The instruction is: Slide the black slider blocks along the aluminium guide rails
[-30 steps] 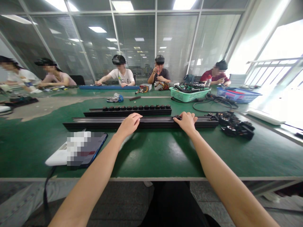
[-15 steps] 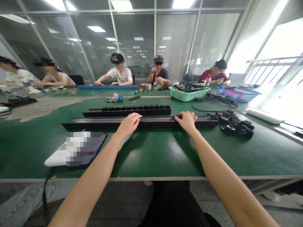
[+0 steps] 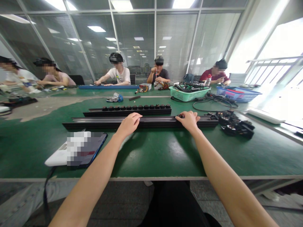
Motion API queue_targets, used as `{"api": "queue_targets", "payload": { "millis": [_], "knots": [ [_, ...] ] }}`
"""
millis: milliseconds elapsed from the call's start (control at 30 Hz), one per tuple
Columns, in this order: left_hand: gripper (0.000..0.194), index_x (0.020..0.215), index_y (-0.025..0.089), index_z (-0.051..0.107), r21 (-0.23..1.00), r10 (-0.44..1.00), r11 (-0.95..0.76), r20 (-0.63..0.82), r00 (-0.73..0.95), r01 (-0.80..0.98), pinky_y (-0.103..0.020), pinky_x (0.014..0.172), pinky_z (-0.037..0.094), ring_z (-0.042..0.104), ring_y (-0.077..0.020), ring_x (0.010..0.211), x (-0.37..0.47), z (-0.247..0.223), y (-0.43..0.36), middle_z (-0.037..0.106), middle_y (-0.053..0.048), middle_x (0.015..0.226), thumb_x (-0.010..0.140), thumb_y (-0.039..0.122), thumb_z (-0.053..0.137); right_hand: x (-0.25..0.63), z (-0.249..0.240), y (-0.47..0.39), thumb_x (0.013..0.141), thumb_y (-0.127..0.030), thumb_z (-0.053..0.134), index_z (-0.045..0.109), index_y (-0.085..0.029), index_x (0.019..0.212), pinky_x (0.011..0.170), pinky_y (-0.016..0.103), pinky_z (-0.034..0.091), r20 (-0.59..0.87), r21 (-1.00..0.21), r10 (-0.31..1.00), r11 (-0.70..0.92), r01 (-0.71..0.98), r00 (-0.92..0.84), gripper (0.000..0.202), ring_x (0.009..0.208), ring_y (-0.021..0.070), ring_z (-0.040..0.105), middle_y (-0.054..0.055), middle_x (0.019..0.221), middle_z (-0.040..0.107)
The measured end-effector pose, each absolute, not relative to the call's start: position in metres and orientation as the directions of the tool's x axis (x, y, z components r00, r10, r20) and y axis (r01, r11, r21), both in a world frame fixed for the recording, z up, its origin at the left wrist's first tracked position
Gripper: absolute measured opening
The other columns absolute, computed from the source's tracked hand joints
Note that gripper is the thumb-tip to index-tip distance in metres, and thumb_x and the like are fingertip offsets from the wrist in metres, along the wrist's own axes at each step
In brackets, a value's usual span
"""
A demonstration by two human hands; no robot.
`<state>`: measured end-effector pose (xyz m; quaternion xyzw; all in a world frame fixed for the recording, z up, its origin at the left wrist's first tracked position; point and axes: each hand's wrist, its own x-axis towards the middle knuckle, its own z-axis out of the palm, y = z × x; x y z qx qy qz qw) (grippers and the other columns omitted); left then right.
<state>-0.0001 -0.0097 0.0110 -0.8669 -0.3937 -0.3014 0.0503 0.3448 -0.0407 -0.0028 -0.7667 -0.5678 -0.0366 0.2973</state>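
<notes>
A long black rail [image 3: 161, 122] with a shiny channel lies crosswise on the green table. My left hand [image 3: 129, 123] is closed over its middle, fingers together on the far side and thumb hidden. My right hand [image 3: 190, 120] pinches a small black round part [image 3: 181, 116] at the rail's channel, right of the middle; the fingers mostly cover it. Several black parts sit at the rail's right end, beside a pile of similar black parts [image 3: 236, 126]. Behind, a shorter black rail [image 3: 127, 112] carries a row of black round pieces.
At the front left lie a white device [image 3: 59, 154] and a phone [image 3: 98, 146]. Farther back stand a green basket [image 3: 189, 95] and a blue basket [image 3: 243, 96], with black cables [image 3: 203, 102] near them. A crumpled cloth [image 3: 115, 97] lies at back left. Several people sit across the table.
My right hand has shifted slightly to the right along the rail with the small part. My left hand stays in the same place.
</notes>
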Motion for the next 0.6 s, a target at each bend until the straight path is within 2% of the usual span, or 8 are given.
{"api": "queue_targets", "payload": {
  "millis": [167,600],
  "knots": [
    [0.037,0.123,0.018,0.07,0.144,0.645,-0.692,0.562,0.517,0.707,-0.045,0.112,0.049,0.063,-0.0253,0.123,-0.0003,0.0105,-0.0083,0.068,-0.011,0.129,0.101,0.023,0.04,0.3473,-0.0008,-0.0417,0.086,-0.055,0.065,0.076,-0.026,0.111,0.095,0.046,0.032,0.356,-0.437,0.857,-0.199,0.877,0.372,0.04,0.114,0.0346,0.042,0.013,0.115,0.057],
    [0.037,0.123,0.021,0.07,0.146,0.654,-0.681,0.561,0.508,0.717,-0.043,0.11,0.051,0.063,-0.025,0.122,0.0003,0.0125,-0.0118,0.068,-0.009,0.13,0.101,0.023,0.041,0.3484,0.0016,-0.0424,0.086,-0.052,0.063,0.071,-0.019,0.1,0.095,0.045,0.029,0.353,-0.4,0.835,-0.273,0.875,0.422,0.036,0.112,0.0337,0.042,0.014,0.113,0.056]
  ]
}}
